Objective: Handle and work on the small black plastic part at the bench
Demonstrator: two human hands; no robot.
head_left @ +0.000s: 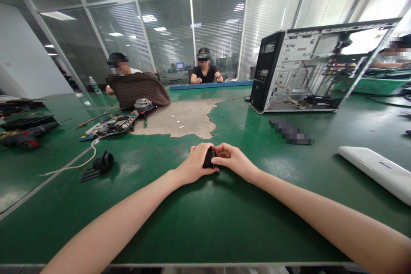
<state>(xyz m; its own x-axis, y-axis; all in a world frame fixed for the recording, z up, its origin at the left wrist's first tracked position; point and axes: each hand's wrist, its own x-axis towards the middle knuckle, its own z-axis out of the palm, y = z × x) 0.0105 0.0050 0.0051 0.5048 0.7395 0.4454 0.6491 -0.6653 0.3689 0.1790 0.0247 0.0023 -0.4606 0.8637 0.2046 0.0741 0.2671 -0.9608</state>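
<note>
Between my two hands, just above the green tabletop, is a small black part, mostly covered by fingers; its exact kind cannot be made out. My left hand wraps round it from the left and above. From the right, my right hand pinches its side between thumb and fingers. To the left on the table lies a black plastic piece with a round end and flat prongs. A thin white cable curves behind that piece.
An open computer case stands at the back right. A white flat box lies at right. On the left are a circuit board and a power drill. A brown cloth-like cover stands farther back, with people seated beyond.
</note>
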